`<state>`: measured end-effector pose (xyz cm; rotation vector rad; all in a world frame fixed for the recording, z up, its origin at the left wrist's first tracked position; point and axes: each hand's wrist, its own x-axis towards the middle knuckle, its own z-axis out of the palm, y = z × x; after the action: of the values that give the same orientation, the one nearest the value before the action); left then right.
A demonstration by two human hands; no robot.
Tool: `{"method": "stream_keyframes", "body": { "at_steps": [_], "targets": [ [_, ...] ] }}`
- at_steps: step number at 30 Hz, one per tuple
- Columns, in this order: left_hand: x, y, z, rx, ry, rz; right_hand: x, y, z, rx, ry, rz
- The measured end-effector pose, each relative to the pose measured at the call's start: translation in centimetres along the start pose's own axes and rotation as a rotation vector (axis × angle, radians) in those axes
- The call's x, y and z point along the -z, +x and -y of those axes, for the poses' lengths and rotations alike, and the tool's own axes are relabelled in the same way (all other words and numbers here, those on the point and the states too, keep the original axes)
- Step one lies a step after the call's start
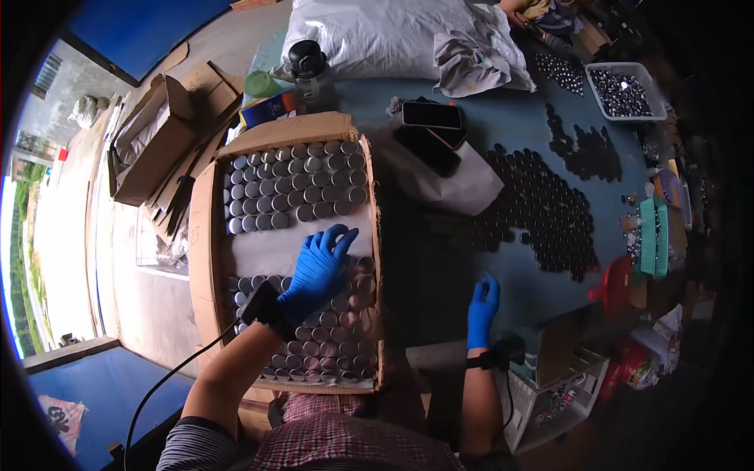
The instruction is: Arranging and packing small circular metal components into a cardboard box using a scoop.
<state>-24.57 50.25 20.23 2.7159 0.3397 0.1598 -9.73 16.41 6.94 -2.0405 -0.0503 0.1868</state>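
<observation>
My left hand (316,275), in a blue glove, is over a cardboard box (206,228) holding rows of round, grey-topped metal pieces. Its fingers are bent but apart, above a bare strip of white sheet (267,253) between the far rows (294,180) and the near rows (322,334). I see nothing in its grasp. To the right of the box, my right hand (481,310), also gloved in blue, is at the near side of the table. Its fingers are slightly curled with a small gap by the thumb, and no object shows in them.
Many dark round pieces (534,212) cover the table's right half. Phones (432,115) lie on white paper (463,188) beyond the box. A white basket of small metal parts (626,92), a green basket (653,235), a dark bottle (310,74) and a large white bag (369,39) surround them.
</observation>
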Motion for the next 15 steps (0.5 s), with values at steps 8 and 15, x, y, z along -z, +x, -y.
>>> {"method": "stream_keyframes", "body": {
  "at_steps": [8,15],
  "targets": [
    [-11.2,4.6,-16.9,0.059,-0.511,-0.048,1.5,8.1,-5.2,0.33,-0.601,-0.04],
    [-25.2,8.5,-19.3,0.328,-0.432,-0.044,2.8,12.1,-5.8,0.415,-0.773,0.365]
  ]
}}
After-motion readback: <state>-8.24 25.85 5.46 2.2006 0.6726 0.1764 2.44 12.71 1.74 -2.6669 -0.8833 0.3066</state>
